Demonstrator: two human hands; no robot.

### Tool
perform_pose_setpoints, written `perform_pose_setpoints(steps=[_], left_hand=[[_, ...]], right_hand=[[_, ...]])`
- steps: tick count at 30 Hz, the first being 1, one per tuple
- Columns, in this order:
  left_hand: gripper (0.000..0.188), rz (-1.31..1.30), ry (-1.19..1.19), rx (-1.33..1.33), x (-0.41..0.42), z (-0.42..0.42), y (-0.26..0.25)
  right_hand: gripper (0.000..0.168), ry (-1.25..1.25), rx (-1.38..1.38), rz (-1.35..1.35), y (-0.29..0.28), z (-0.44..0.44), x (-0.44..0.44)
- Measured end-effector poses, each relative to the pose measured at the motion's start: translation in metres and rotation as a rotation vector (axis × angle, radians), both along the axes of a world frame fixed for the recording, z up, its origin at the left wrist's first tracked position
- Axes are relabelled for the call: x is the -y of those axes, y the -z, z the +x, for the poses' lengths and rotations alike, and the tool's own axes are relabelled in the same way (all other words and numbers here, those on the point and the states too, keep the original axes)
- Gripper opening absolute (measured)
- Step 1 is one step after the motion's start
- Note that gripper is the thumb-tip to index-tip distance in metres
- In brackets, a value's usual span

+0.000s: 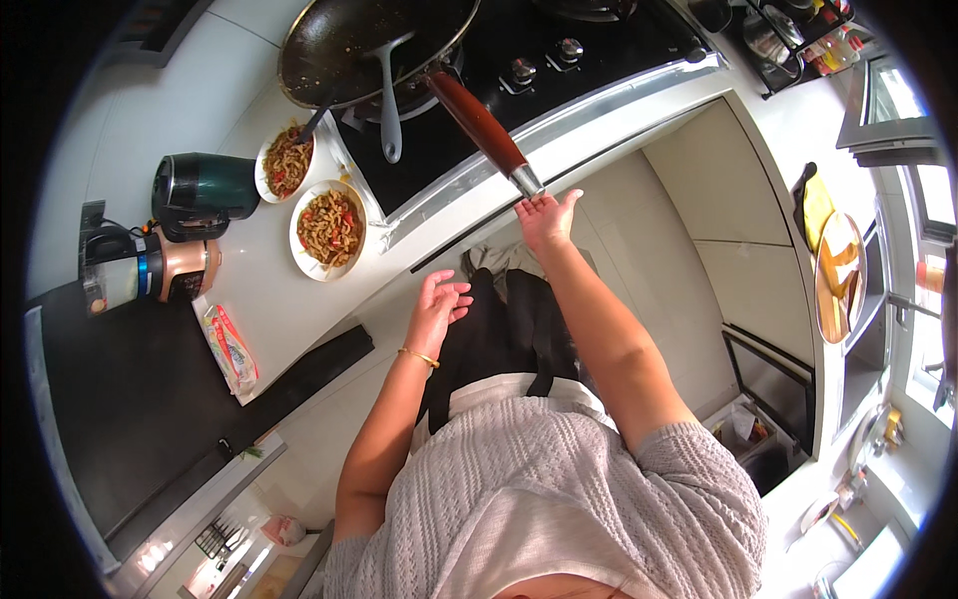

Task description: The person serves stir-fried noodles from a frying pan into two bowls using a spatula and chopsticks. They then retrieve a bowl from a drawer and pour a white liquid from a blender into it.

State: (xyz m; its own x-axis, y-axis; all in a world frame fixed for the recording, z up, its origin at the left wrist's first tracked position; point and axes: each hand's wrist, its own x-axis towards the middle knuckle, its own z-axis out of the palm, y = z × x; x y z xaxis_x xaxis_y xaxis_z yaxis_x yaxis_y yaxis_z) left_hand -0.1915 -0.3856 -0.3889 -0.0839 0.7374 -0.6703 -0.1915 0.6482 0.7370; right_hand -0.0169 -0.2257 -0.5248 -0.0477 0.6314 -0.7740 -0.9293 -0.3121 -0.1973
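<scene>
My right hand (pixel 545 219) is palm up with the thumb spread, its fingers by the metal tip of the wok's reddish-brown handle (pixel 483 123). Whether they touch it I cannot tell. The dark wok (pixel 337 45) sits tilted on the black gas stove, and a grey spatula (pixel 391 105) leans across its rim. Over the floor, my left hand (pixel 440 305) hangs with nothing in it and its fingers loosely bent apart. Left of the stove are two white dishes of cooked strips with red pepper, a nearer plate (pixel 297 263) and a farther one (pixel 261 183) with a dark utensil in it.
A dark green appliance (pixel 206 187) and a rice-cooker-like copper appliance (pixel 183 262) stand against the wall. A soft packet (pixel 230 352) lies at the counter's (pixel 277 322) edge. A round wooden board (pixel 827 299) is at the right. Two stove knobs (pixel 522 73) face me.
</scene>
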Motion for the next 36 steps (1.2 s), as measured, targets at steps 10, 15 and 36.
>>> perform_pose_setpoints(steps=[10,15,36], left_hand=[[0.027,0.026,0.090,0.024,0.004,0.030,0.034],[0.028,0.003,0.011,0.000,0.012,0.070,0.050],[0.030,0.096,0.293,-0.266,0.057,0.154,0.084]], right_hand=[[0.025,-0.323,0.444,0.159,0.000,0.062,0.070],[0.026,-0.500,0.448,0.191,0.001,0.103,0.101],[0.032,-1.510,1.575,0.638,0.021,0.213,-0.017]])
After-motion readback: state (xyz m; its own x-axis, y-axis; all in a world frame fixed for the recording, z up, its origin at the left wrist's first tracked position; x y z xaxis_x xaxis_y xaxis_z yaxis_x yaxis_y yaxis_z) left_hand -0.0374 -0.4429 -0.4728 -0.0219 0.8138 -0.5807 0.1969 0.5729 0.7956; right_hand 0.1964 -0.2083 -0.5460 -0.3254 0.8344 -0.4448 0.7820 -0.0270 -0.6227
